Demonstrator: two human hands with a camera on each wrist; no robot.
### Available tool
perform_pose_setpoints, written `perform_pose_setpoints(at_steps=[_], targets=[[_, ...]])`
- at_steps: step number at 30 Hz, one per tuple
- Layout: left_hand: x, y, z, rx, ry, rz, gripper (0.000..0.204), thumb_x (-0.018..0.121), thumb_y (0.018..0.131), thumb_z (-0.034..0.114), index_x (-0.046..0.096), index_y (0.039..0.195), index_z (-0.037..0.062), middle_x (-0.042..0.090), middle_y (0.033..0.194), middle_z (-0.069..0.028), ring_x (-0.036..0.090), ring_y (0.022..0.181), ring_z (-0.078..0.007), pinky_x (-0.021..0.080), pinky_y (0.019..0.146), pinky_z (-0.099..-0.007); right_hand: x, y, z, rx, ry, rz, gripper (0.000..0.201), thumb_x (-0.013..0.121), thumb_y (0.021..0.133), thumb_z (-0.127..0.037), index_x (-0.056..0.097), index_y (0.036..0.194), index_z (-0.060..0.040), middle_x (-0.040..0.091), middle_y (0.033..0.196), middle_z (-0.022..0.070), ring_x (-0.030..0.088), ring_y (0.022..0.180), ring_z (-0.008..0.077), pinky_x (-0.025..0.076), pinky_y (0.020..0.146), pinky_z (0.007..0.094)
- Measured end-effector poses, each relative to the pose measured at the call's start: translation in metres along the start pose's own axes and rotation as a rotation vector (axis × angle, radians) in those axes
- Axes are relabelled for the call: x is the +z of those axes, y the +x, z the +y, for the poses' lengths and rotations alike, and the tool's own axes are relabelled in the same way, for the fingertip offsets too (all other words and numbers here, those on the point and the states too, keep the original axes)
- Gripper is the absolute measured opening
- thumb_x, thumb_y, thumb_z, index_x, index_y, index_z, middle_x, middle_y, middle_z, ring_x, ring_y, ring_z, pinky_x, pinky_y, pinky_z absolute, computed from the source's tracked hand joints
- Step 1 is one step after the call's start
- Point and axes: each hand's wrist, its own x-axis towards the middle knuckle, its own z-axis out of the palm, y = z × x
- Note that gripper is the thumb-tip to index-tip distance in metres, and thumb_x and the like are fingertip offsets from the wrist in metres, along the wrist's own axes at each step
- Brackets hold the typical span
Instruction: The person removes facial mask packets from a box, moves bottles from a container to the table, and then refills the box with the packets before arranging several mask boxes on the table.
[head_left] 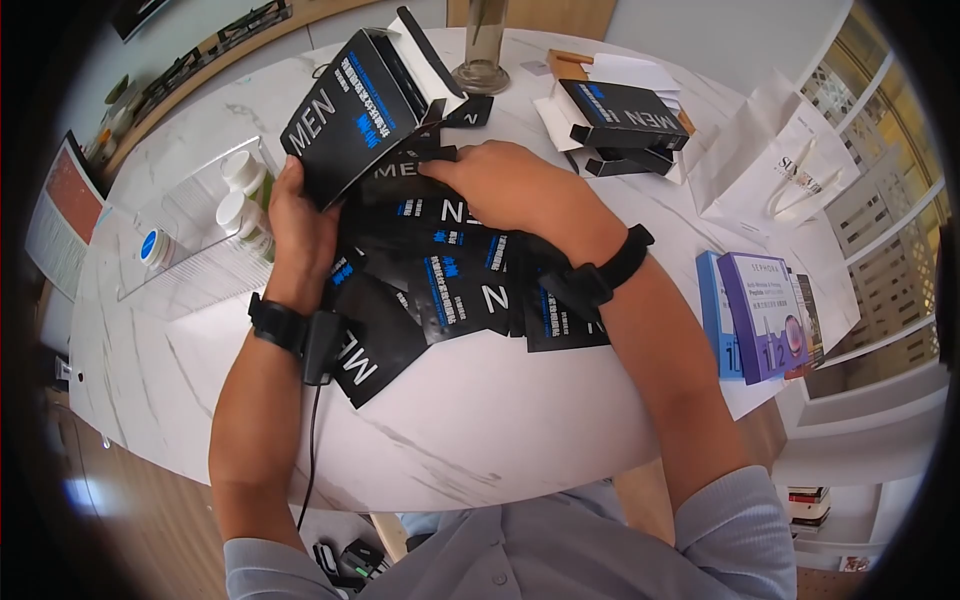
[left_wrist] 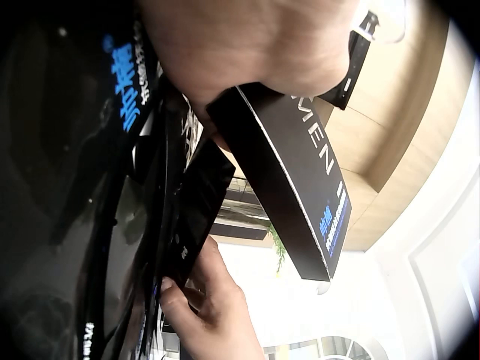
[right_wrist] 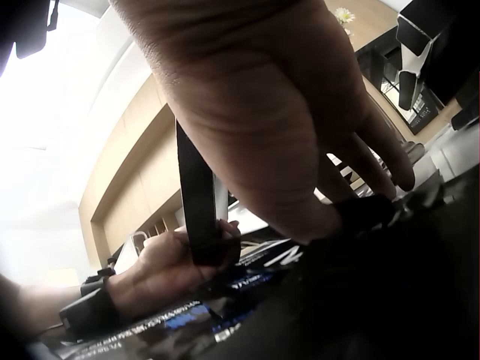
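My left hand grips a black MEN carton by its lower left corner, tilted above the table. The carton's end flap stands open, its white inside showing at the upper right. Just below that open end, my right hand pinches the edge of a black sachet between thumb and fingers. In the left wrist view the sachet hangs beside the carton. Several more black foil sachets lie overlapping in a pile beneath both hands.
Behind the pile stands a glass vase. A clear plastic tray with white-capped bottles is on the left. Another opened black carton lies back right, near a white paper bag and blue and purple boxes.
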Motion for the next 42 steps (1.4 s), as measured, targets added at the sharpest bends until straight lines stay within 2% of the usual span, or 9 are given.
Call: perform_pose_setpoints(at_steps=[2,7,8,9,12,17,20,25,42], targets=[[0.002,-0.001,0.001,-0.003,0.016,0.011,0.039,0.044,0.11,0.032,0.054,0.136,0.005,0.063,0.135,-0.0106,0.06,0.126,-0.0259,0.045,0.109,-0.0493,-0.002,-0.001,0.002,-0.012,0.044,0.043,0.045,0.059,0.086,-0.003,0.068,0.13,-0.0103,0.071,0.111,0.0188,0.066,0.107,0.0382,0.052,0.096,0.0458],[0.003,-0.001,0.001,-0.032,-0.014,0.038,0.038,0.044,0.11,0.03,0.053,0.136,0.0044,0.063,0.135,-0.0118,0.059,0.126,-0.0267,0.043,0.112,-0.0498,-0.045,-0.019,0.041,-0.305,-0.018,0.55,0.037,0.059,0.083,0.006,0.073,0.115,-0.0061,0.072,0.107,0.0139,0.067,0.1,0.0324,0.052,0.092,0.0413],[0.005,-0.002,0.001,-0.034,-0.014,0.047,0.038,0.044,0.11,0.03,0.053,0.136,0.0041,0.063,0.135,-0.012,0.059,0.126,-0.0269,0.042,0.112,-0.0499,-0.059,-0.027,0.046,-0.311,0.173,0.587,0.03,0.061,0.084,0.001,0.076,0.109,-0.0092,0.071,0.1,0.0133,0.065,0.104,0.0329,0.053,0.09,0.0448],[0.007,-0.003,0.001,-0.038,-0.013,0.055,0.038,0.044,0.11,0.03,0.053,0.136,0.0037,0.063,0.135,-0.0123,0.059,0.126,-0.0271,0.042,0.113,-0.0499,-0.082,-0.041,0.041,-0.373,0.315,0.554,0.028,0.065,0.084,0.002,0.075,0.107,-0.0087,0.069,0.096,0.0117,0.066,0.097,0.0303,0.055,0.084,0.04],[0.011,-0.007,0.004,-0.048,0.004,0.039,0.038,0.044,0.11,0.029,0.053,0.136,0.0029,0.062,0.136,-0.0124,0.059,0.127,-0.0273,0.041,0.114,-0.0505,-0.101,-0.063,0.036,-0.206,0.511,0.935,0.023,0.067,0.085,0.007,0.074,0.105,-0.002,0.072,0.1,0.0068,0.069,0.091,0.022,0.055,0.076,0.0299],[0.01,-0.006,0.004,-0.047,-0.002,0.013,0.04,0.043,0.11,0.029,0.053,0.137,0.0014,0.061,0.138,-0.0137,0.058,0.128,-0.0276,0.041,0.114,-0.0506,-0.107,-0.052,0.021,-0.514,0.277,1.246,0.042,0.064,0.071,0.02,0.074,0.105,-0.0007,0.057,0.099,0.012,0.062,0.095,0.0246,0.05,0.087,0.0318],[0.01,-0.006,0.004,-0.052,0.013,0.01,0.041,0.043,0.11,0.029,0.052,0.138,0.0007,0.061,0.138,-0.0143,0.058,0.129,-0.0278,0.042,0.114,-0.0498,-0.1,-0.032,0.031,-0.527,0.02,1.377,0.043,0.062,0.066,0.021,0.076,0.1,-0.003,0.056,0.096,0.0122,0.061,0.091,0.0265,0.051,0.085,0.0336],[0.008,-0.004,0.003,-0.06,0.03,0.01,0.042,0.042,0.111,0.03,0.052,0.138,0.0004,0.062,0.137,-0.0141,0.06,0.126,-0.0279,0.045,0.111,-0.0488,-0.093,-0.033,0.033,-0.435,-0.138,1.355,0.044,0.062,0.063,0.018,0.075,0.099,-0.0024,0.055,0.097,0.0144,0.062,0.092,0.0308,0.054,0.084,0.0379],[0.005,-0.001,0.001,-0.059,0.068,-0.012,0.041,0.041,0.111,0.031,0.055,0.134,-0.0003,0.066,0.13,-0.0134,0.064,0.119,-0.0258,0.049,0.105,-0.046,-0.092,-0.033,0.028,-0.524,-0.125,1.313,0.037,0.07,0.066,0.015,0.076,0.097,-0.0039,0.058,0.104,0.0157,0.066,0.1,0.0333,0.057,0.084,0.0394]])
